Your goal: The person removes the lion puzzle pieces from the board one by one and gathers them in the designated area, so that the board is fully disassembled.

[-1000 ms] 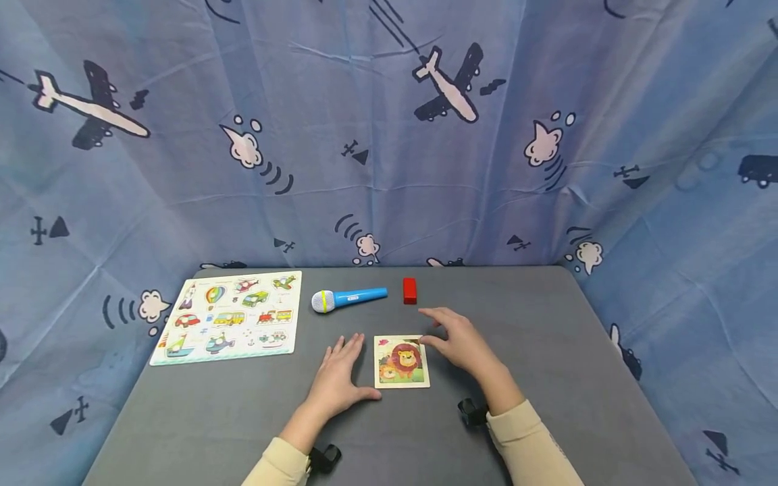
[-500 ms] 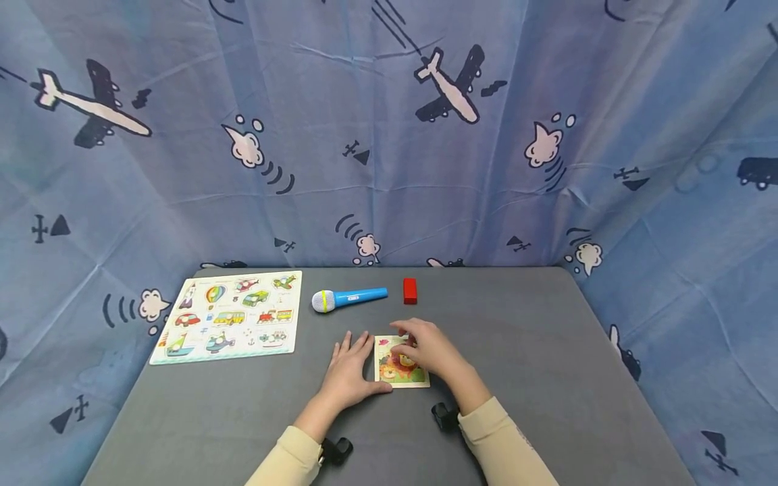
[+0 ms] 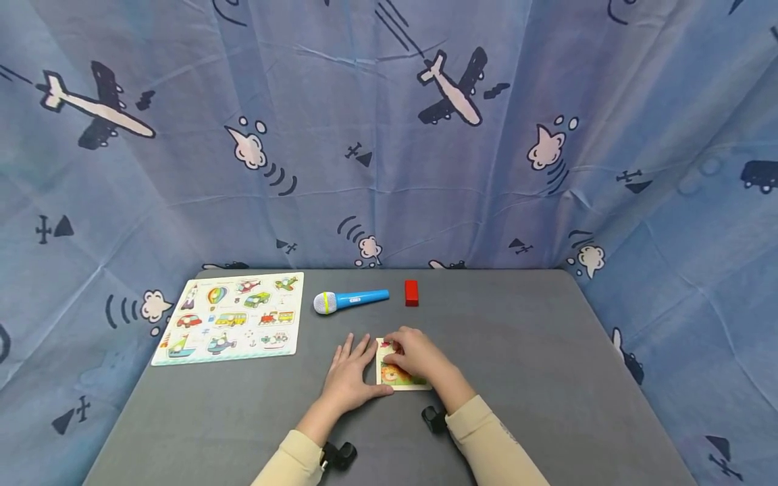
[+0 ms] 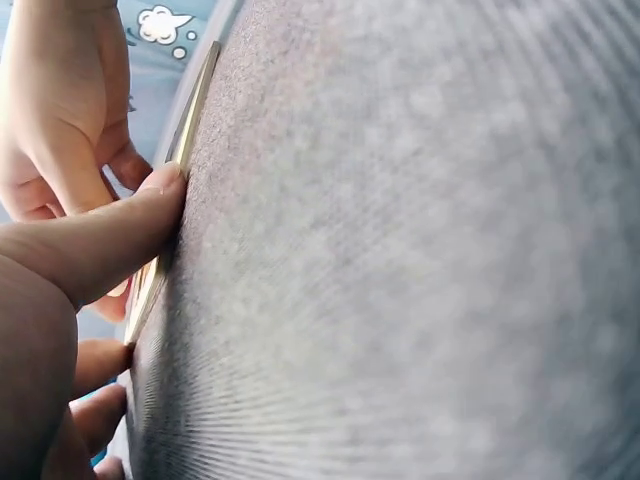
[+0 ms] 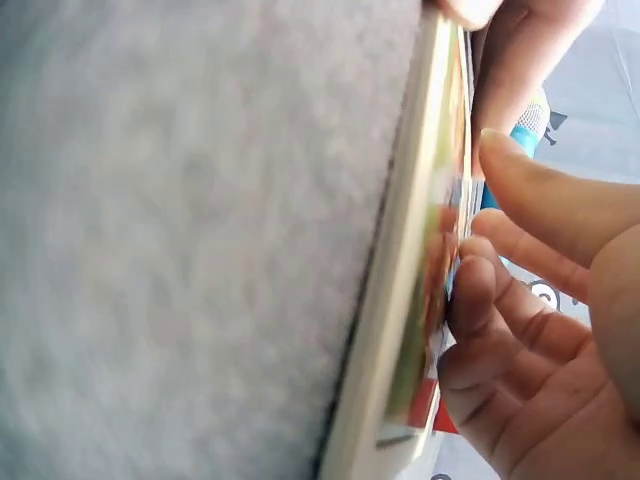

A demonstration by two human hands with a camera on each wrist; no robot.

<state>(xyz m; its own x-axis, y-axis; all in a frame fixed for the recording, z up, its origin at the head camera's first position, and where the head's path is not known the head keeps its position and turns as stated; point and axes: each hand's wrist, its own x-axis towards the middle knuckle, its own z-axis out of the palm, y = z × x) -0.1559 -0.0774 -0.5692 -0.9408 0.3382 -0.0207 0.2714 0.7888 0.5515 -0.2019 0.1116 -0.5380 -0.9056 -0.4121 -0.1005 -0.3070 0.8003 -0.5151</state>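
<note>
A small square wooden picture board [image 3: 389, 386] with a cream border lies flat on the table; much of its lion picture is covered by a hand. My left hand [image 3: 348, 381] is spread at its left side, the thumb touching the near edge and the fingers reaching along the left edge. In the left wrist view that thumb [image 4: 150, 210] presses against the board's rim. My right hand [image 3: 419, 354] is over the board, its bent fingers [image 5: 475, 290] touching the picture in the right wrist view. The right thumb stands apart from them, and no held thing shows between.
Behind the board lie a blue toy microphone [image 3: 358, 298] and a red block [image 3: 411, 293]. A larger vehicle picture board [image 3: 227, 318] is on the grey table's [image 3: 547, 378] left side. A patterned blue curtain [image 3: 340, 135] hangs behind.
My right hand has moved left from the board's right side to over its picture, fingers bending down. My left hand has shifted slightly right, its thumb now at the board's near edge.
</note>
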